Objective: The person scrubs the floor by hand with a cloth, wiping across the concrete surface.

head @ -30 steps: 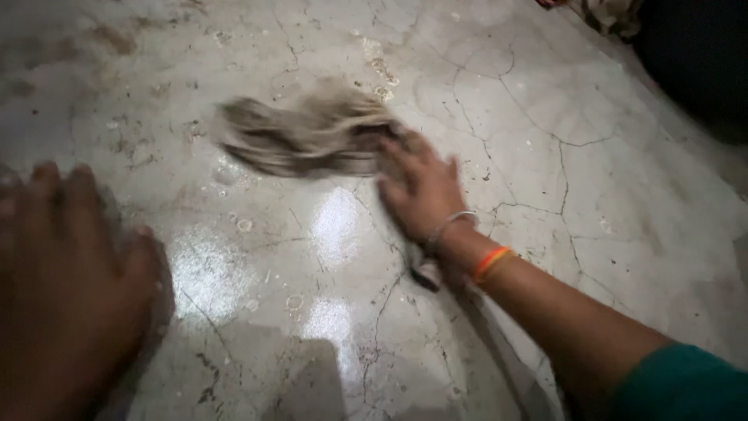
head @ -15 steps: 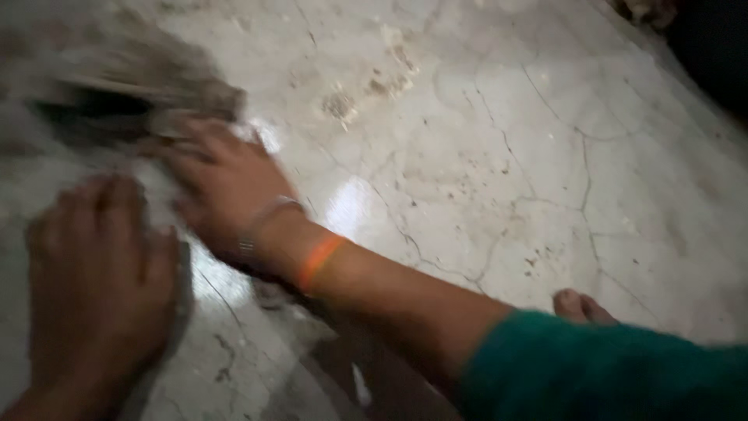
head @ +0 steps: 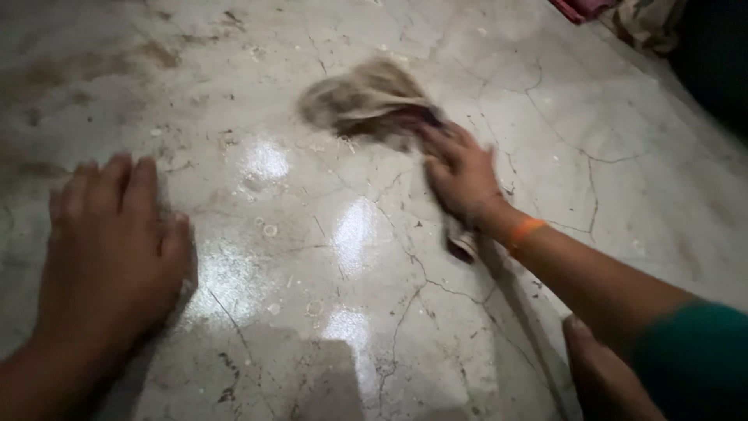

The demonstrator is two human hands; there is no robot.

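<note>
The right hand point(head: 461, 173) presses a crumpled grey-brown rag point(head: 366, 103) against the floor point(head: 623, 203), its fingers point(head: 440, 144) closed together over the near edge of the cloth while the rest of the rag trails out ahead of them, blurred. The rag lies on the far middle of the pale, cracked stone floor, with wet glossy patches shining just below it. An orange band point(head: 526, 230) and a thin bangle point(head: 465, 243) sit at the right wrist, and a green sleeve point(head: 693, 359) covers the arm further back. The left hand point(head: 113, 249) rests flat on the floor well apart from the rag, fingers point(head: 117, 183) spread slightly and holding nothing, seemingly bearing the person's weight. A bare foot point(head: 600, 374) shows at the lower right, beside the right arm. Brownish dirt marks point(head: 156, 54) stain the floor at the upper left, and some patterned cloth point(head: 639, 19) lies at the top right corner. Judging by the wet sheen and the blurred cloth, the step in hand is wiping the floor by hand, mid-stroke. The next stroke seems to call for keeping the palm firmly down on the rag so that it does not slip free, and for carrying it toward the stained area at the upper left, which looks unwiped.
</note>
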